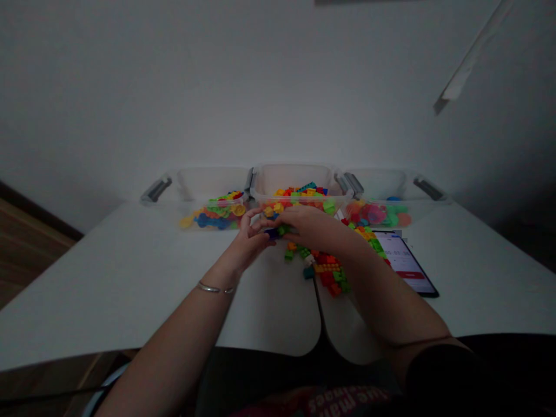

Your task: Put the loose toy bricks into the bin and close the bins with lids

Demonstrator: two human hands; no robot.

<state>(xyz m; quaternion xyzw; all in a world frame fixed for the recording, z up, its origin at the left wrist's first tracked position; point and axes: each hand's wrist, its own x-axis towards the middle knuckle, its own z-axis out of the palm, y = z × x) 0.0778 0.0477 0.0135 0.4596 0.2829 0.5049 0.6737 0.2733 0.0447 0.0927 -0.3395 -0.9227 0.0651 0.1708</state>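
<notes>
My left hand (248, 240) and my right hand (306, 226) meet over the white table (130, 272), just in front of the middle clear bin (295, 176). Between their fingers sits a small cluster of bricks (275, 232), blue and green, which both hands pinch. A silver bracelet (215, 288) circles my left wrist. Loose coloured bricks (326, 267) lie scattered on the table under and beside my right forearm. The middle bin holds many mixed bricks (304, 194).
A left clear bin (208, 185) holds yellow, green and blue pieces. A right clear bin (382, 185) holds pink and green round pieces. A lit phone (406, 263) lies flat at the right. The table has a seam in the middle.
</notes>
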